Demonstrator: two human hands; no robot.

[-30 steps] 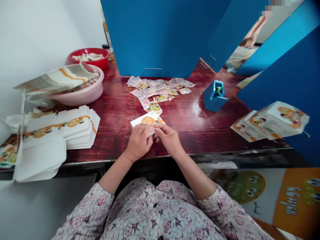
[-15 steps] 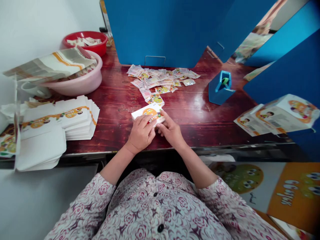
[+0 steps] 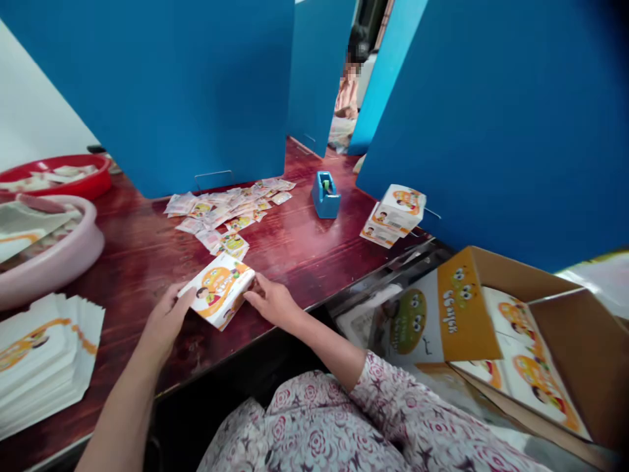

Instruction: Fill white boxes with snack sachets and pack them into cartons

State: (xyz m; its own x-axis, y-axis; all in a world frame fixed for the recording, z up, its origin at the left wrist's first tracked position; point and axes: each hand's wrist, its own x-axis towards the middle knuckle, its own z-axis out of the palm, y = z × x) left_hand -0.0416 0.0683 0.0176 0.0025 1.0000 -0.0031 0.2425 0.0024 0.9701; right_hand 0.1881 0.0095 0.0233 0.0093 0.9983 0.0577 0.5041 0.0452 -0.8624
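While a flat white-and-orange printed card carton (image 3: 217, 291) is held in front of a blue plastic tape dispenser (image 3: 325, 195), its long axis is angled toward that dispenser, its left corner is met by the spread left hand (image 3: 164, 316), and its right edge by the spread right hand (image 3: 271, 303); its printed lettering cannot be read.

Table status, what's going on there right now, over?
Left hand and right hand on printed carton. Loose sachets lie just beyond.
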